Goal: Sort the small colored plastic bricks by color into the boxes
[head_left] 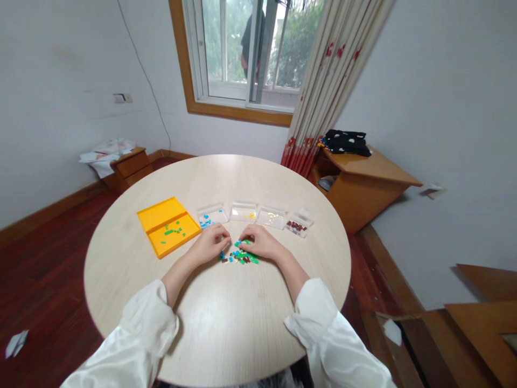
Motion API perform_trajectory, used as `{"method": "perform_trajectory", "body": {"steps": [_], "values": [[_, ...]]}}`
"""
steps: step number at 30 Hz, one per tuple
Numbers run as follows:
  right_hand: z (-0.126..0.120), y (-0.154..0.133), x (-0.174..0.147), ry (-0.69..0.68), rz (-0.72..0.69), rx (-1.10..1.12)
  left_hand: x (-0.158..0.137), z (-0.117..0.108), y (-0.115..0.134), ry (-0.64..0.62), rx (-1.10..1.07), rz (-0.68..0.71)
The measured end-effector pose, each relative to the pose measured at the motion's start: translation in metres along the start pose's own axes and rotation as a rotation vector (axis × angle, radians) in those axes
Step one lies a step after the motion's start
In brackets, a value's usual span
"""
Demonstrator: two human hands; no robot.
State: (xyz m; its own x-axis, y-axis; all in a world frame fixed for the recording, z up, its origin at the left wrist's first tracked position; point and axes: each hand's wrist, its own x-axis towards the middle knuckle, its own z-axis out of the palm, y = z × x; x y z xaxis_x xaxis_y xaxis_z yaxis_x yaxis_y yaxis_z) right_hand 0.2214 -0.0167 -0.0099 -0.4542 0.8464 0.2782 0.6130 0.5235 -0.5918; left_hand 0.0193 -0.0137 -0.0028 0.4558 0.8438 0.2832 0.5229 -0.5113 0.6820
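No readable text or numbers anywhere.

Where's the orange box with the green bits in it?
In the head view, the orange box lies open on the left of the table, just left of the clear box of blue bits.

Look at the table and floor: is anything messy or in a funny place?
Yes, a white scrap, maybe paper, lies on the dark red floor at the left. Also, mixed-colour pieces lie loose on the table by the left hand and right hand, outside the clear boxes.
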Motion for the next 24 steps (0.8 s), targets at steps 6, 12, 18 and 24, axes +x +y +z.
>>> {"method": "perform_trajectory", "body": {"steps": [6, 12, 18, 24], "values": [[0.0006, -0.0009, -0.0004, 0.065, 0.060, 0.160, 0.0002, -0.0004, -0.0017, 0.025, -0.001, 0.008], [0.0003, 0.0023, -0.0002, 0.143, 0.164, 0.354, 0.0007, 0.0003, -0.0065, 0.059, 0.019, 0.006], [-0.0018, 0.0030, 0.0004, 0.178, 0.186, 0.297, 0.0014, 0.0014, -0.0069, 0.110, 0.026, -0.039], [-0.0009, 0.0046, 0.0021, 0.199, 0.228, 0.270, 0.0019, 0.0018, -0.0075, 0.115, 0.039, -0.061]]}}
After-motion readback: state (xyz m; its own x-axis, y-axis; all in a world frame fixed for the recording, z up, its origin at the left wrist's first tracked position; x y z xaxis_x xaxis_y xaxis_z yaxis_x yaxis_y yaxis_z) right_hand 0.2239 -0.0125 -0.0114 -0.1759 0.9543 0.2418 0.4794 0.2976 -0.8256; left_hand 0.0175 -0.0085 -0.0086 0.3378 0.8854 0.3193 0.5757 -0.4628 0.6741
